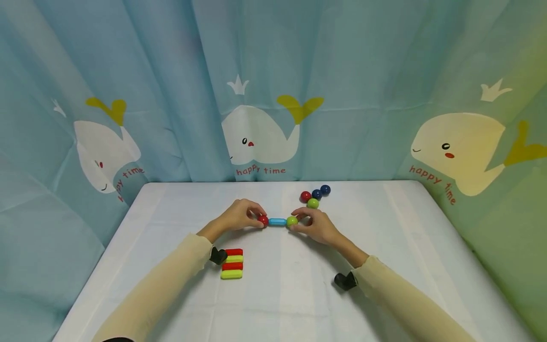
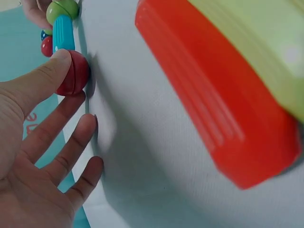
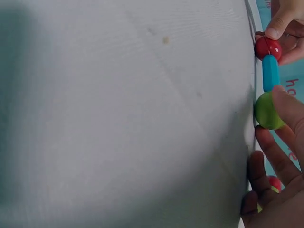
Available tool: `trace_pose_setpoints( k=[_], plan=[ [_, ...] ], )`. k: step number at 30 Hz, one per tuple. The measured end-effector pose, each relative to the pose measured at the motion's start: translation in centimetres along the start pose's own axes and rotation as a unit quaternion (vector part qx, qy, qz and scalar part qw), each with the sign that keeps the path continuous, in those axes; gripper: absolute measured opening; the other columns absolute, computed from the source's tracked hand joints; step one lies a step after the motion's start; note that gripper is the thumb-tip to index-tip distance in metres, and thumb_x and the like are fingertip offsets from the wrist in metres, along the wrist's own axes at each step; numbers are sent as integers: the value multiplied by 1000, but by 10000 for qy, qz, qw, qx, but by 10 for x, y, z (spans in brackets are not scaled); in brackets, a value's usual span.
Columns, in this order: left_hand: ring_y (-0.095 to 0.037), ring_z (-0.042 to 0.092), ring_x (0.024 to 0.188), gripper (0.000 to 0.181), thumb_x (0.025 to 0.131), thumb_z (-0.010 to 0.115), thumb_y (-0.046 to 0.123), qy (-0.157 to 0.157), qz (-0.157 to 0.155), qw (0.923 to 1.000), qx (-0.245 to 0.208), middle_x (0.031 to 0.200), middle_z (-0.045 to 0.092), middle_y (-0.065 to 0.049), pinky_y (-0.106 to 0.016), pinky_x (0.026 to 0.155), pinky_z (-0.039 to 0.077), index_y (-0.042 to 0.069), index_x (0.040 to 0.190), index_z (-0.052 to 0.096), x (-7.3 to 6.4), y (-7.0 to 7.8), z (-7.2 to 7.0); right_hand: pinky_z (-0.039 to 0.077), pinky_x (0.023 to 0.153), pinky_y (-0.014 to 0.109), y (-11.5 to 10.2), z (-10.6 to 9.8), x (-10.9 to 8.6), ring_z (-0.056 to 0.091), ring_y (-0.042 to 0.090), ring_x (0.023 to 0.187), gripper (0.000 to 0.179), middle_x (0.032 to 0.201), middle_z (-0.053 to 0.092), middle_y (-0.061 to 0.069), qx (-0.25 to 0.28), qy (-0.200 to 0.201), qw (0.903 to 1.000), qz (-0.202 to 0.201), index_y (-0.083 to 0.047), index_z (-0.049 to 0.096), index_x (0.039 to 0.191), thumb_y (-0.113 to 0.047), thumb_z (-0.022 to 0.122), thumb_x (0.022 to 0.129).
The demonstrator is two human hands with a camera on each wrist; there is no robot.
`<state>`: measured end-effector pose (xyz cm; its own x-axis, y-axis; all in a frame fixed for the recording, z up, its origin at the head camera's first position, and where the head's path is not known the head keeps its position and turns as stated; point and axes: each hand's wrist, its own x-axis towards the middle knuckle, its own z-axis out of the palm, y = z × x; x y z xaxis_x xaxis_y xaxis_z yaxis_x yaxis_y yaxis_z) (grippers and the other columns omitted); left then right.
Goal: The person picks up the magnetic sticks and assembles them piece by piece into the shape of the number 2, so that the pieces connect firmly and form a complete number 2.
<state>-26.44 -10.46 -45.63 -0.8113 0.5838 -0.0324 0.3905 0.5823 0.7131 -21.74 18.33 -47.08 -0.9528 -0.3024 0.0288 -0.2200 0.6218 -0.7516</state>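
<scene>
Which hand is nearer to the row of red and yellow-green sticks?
Left. The left hand pinches a red ball just beyond the sticks; the right hand pinches a green ball, farther off to their right.

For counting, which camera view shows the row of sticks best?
The head view: the row's four sticks all appear. The left wrist view shows only a red and a green one, cropped; the right wrist view, none.
</scene>
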Motion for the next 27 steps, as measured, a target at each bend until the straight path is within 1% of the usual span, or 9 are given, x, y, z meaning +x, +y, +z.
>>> trace_pose_setpoints(
  k=[3,9,14,18,21,23,25,27],
  plan=[
    [-18,62,89,25,87,85,19,-17,-8,10000,0,101,73,3,-30,81,54,16,111,78,1,-4,-1,48,69,31,-1,-1,-2,56,18,75,45,109,73,7,-75,-13,9999,-97,-9,67,129,-22,82,89],
    [-18,62,88,25,87,85,19,-57,-40,10000,-52,101,73,3,-31,80,54,16,111,79,2,-10,-5,46,69,31,-8,-3,-9,54,19,76,51,115,70,12,-268,191,9985,-435,-8,65,134,-22,82,89],
    [-19,63,90,26,88,84,21,-138,-43,9999,-81,103,73,3,-32,83,55,17,112,79,3,-10,-8,47,67,29,-14,-4,-15,55,19,75,47,114,70,14,-267,383,9964,-707,-8,67,130,-19,83,88],
    [-19,63,90,25,88,84,20,-142,-49,9998,-92,102,73,3,-33,83,55,16,112,79,2,-13,-11,50,68,30,-24,1,-17,59,19,74,40,113,71,13,-226,456,9910,-1240,-5,70,123,-14,84,87],
    [-19,63,89,25,87,85,19,-104,-43,9999,-77,102,74,3,-34,83,55,16,112,79,0,-16,-14,53,69,31,-35,8,-18,62,16,74,36,112,72,14,-172,191,9844,-1739,-2,71,120,-13,83,88],
    [-19,63,89,26,87,84,20,-97,-32,9999,-57,103,74,3,-33,83,55,15,112,79,-1,-20,-16,55,70,32,-45,14,-18,62,15,74,35,112,72,15,-114,-130,9809,-1937,-1,71,119,-13,82,89],
    [-18,64,89,26,87,84,19,-99,-21,9999,-49,103,74,3,-33,83,55,15,113,79,-3,-22,-19,56,71,31,-54,21,-18,62,13,74,35,111,72,15,-77,-471,9783,-2015,-1,70,120,-16,81,90],
    [-19,65,90,26,87,84,19,-89,-10,9999,-53,103,74,2,-33,83,56,14,112,79,-6,-23,-22,56,72,31,-62,29,-15,62,13,76,36,112,73,14,-55,-788,9767,-1996,-2,70,121,-19,80,91]
  ],
)
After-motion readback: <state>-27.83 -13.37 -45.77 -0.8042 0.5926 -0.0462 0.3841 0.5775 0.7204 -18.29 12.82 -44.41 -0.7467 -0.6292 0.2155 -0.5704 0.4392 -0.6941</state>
